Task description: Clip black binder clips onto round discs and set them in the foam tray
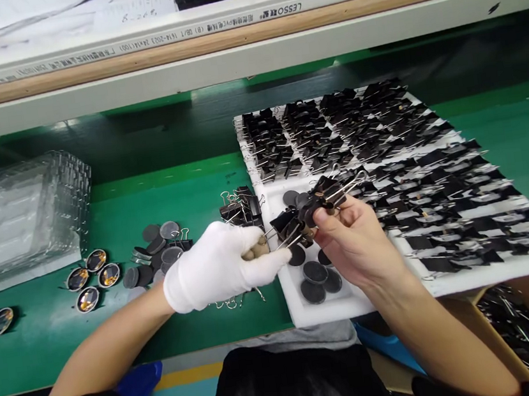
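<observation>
My left hand point(224, 261), in a white glove, pinches the wire handles of a black binder clip point(289, 228). My bare right hand point(359, 238) grips a dark round piece point(312, 210) with more black binder clips point(330, 191) at its edge. Both hands meet above the near left corner of a white foam tray point(302, 312). Under them, several dark discs point(315, 272) lie in that corner. Loose binder clips point(245, 205) are heaped on the bench just beyond my gloved hand. Fingers partly hide the round piece.
Rows of clipped pieces point(436, 183) fill much of the tray. Left on the green bench lie loose discs point(155, 247), several round parts with shiny insides point(96, 260) and stacked clear plastic trays point(11, 216). A cardboard box point(494, 337) of clips stands below right.
</observation>
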The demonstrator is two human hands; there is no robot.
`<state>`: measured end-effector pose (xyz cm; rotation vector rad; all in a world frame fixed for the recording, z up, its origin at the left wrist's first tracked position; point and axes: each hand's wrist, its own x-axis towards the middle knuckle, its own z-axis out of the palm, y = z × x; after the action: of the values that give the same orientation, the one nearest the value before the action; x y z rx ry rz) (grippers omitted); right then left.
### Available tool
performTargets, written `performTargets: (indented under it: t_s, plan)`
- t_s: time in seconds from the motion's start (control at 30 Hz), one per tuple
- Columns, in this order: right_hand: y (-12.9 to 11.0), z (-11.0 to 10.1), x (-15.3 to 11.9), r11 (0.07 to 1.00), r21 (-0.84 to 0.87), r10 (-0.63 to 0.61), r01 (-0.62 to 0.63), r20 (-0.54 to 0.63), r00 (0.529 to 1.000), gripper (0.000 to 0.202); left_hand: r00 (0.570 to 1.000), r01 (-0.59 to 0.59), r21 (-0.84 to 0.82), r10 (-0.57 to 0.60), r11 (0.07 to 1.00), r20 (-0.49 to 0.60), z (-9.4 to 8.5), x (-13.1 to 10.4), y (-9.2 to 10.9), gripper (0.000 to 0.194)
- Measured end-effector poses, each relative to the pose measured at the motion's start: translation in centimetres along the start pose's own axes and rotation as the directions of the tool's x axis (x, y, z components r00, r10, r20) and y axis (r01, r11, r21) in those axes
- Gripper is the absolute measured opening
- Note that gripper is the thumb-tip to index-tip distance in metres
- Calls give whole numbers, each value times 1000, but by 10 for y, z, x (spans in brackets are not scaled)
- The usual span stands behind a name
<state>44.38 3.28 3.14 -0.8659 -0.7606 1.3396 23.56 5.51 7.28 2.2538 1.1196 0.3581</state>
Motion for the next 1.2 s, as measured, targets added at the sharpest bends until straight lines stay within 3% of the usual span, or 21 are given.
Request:
performTargets:
  t_s: [0.27, 0.53, 0.7, 0.8, 0.87, 0.93, 1.0, 1.1, 1.2]
  plan:
    - [2, 2, 0, 999, 25, 26, -26, 18, 1000, 23, 1000, -2, 13, 2, 1000, 6, 3, -3, 2, 51]
    - [4, 1, -2, 993, 42, 104, -106, 55, 993, 33, 1000, -31, 64, 31, 997, 5, 5, -2, 3, 49]
    - [1, -2, -1, 987, 55, 143, -149, 110, 984, 34, 996, -81, 74, 78, 994, 44, -7, -2, 4, 45]
    - [-2, -6, -1, 999, -11, -51, 54, 172, 984, 28, 987, 17, -236, 21, 972, 158, -13, -2, 7, 48]
    - [-3, -8, -3, 953, -130, -229, 272, 272, 934, 24, 942, 213, -475, -50, 854, 333, -14, -2, 8, 66]
    - [-5, -8, -6, 855, -275, -336, 440, 354, 873, 29, 893, 356, -585, -82, 729, 442, -12, 0, 8, 74]
    - [-6, -8, -11, 798, -380, -335, 468, 365, 869, 49, 926, 324, -633, -97, 703, 365, -11, 2, 6, 63]
    - [-7, -7, -17, 878, -356, -185, 321, 365, 912, 80, 986, 165, -544, -133, 823, 98, -15, 2, 6, 43]
    - [-7, -6, -21, 906, -338, -154, 253, 293, 944, 69, 992, 121, -310, -125, 943, 8, -20, 0, 8, 35]
